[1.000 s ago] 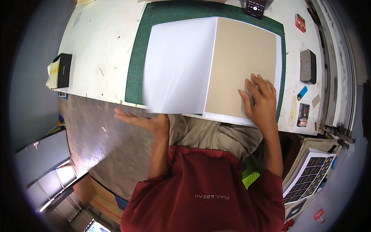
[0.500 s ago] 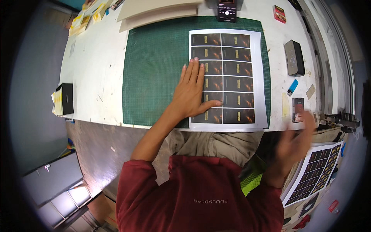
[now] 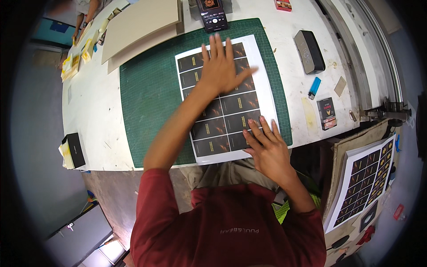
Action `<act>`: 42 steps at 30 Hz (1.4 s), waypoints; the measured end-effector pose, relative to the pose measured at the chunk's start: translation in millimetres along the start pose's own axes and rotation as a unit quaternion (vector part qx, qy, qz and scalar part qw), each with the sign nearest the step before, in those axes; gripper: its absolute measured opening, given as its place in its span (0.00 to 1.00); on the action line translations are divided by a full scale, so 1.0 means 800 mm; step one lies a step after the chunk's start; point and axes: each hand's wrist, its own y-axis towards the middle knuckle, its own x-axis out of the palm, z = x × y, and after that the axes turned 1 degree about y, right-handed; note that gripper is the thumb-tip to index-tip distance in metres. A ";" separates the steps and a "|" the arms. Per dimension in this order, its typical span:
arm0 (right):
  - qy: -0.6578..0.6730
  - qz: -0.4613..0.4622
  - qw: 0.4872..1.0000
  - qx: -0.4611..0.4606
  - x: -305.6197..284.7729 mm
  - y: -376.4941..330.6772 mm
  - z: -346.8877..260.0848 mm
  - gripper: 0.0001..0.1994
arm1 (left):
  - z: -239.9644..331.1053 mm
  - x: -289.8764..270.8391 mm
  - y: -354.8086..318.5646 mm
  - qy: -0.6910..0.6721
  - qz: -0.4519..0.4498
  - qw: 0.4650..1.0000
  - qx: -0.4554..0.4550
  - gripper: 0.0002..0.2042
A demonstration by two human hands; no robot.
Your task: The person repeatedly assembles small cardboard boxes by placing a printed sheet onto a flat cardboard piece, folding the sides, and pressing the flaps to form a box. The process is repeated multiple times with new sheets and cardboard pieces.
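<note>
A white sheet printed with rows of dark rectangular labels (image 3: 231, 111) lies on a green cutting mat (image 3: 151, 93) on the white table. My left hand (image 3: 220, 66) rests flat on the sheet's far part, fingers spread. My right hand (image 3: 264, 147) presses flat on the sheet's near right corner at the table's front edge. Neither hand holds anything.
Tan boards (image 3: 142, 26) lie stacked at the far left. A black device (image 3: 212, 15) sits beyond the mat. A dark block (image 3: 310, 51), a blue lighter (image 3: 314, 87) and a small dark box (image 3: 327, 113) lie to the right. Printed sheets (image 3: 364, 182) are stacked at lower right. Another person's arm (image 3: 84, 18) is far left.
The tan board and blank sheet are gone from the mat, leaving the printed sheet. My left hand slid farther up it; my right hand came up from the lower right onto its near corner.
</note>
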 end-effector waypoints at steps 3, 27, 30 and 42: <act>0.012 0.006 1.000 -0.003 -0.001 0.000 -0.001 0.24 | 0.014 0.019 0.049 -0.026 0.030 0.999 0.014 0.50; -0.212 0.114 0.839 0.488 -0.169 -0.306 0.041 0.41 | 0.058 -0.052 -0.203 -0.070 -0.073 0.993 0.062 0.44; -0.149 0.107 0.830 0.527 -0.165 -0.322 0.027 0.41 | 0.059 -0.054 -0.202 -0.080 -0.072 0.992 0.065 0.44; -0.035 0.484 0.694 0.532 -0.272 -0.444 0.031 0.13 | 0.079 -0.073 -0.192 -0.052 -0.141 0.988 0.046 0.46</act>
